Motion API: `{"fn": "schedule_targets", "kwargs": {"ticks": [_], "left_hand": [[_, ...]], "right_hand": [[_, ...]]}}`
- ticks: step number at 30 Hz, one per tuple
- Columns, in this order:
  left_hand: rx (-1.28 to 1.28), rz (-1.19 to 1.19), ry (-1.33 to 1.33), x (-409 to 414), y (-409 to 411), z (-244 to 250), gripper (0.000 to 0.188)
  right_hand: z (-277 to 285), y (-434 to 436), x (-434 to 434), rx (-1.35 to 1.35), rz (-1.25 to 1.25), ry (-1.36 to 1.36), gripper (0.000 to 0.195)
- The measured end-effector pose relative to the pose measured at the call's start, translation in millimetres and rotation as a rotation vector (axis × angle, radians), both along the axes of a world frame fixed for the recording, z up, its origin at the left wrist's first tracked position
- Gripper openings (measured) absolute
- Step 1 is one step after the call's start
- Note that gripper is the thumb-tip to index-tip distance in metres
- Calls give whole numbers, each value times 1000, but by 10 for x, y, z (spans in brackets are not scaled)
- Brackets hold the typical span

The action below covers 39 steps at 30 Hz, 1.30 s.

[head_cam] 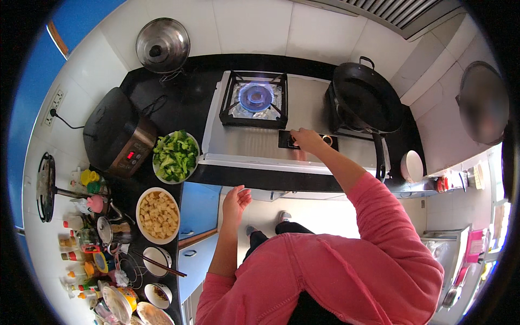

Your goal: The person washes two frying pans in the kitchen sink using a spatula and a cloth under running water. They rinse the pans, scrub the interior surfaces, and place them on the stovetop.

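Note:
My right hand [304, 140] reaches over the steel gas hob [248, 142] with its fingers on the left control knob [293, 141], which they partly hide. The right knob [327, 140] is uncovered. Blue flame burns in a ring on the left burner [256, 98], inside a black square pan support [254, 123] with foil beneath it. A dark wok [361, 97] sits over the right burner, its long handle towards the front edge. My left hand [235, 203] holds nothing; it hovers just off the counter's front edge, fingers loosely bent and apart.
Left of the hob stand a bowl of broccoli [175, 156], a bowl of cubed tofu [157, 215] in liquid and a plugged-in electric cooker [122, 138]. Chopsticks [162, 264] cross a white bowl [153, 260]. A pot lid [162, 44] leans behind; a white bowl [412, 166] stands right.

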<state>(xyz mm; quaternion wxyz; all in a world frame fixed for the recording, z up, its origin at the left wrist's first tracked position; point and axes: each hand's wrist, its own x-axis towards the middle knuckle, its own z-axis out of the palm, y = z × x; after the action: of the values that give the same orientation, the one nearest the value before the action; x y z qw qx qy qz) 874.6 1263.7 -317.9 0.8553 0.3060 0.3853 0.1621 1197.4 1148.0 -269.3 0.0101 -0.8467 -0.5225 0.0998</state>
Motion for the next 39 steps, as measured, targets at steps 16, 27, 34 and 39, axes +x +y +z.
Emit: {"fn": "schedule_targets", "kwargs": {"ticks": [16, 27, 34, 39], "left_hand": [[104, -309, -38, 514, -416, 296, 29], [60, -821, -197, 1279, -1032, 907, 34], [-401, -1086, -373, 2501, -2032, 1424, 28], [-380, -889, -263, 2720, -2313, 1492, 27]], "right_hand": [[26, -130, -180, 176, -227, 15, 43], [-96, -1758, -401, 883, -757, 1309, 38], [648, -2231, 99, 1287, -611, 1877, 65], [653, -1950, 139, 1315, -482, 2184, 20]]}}
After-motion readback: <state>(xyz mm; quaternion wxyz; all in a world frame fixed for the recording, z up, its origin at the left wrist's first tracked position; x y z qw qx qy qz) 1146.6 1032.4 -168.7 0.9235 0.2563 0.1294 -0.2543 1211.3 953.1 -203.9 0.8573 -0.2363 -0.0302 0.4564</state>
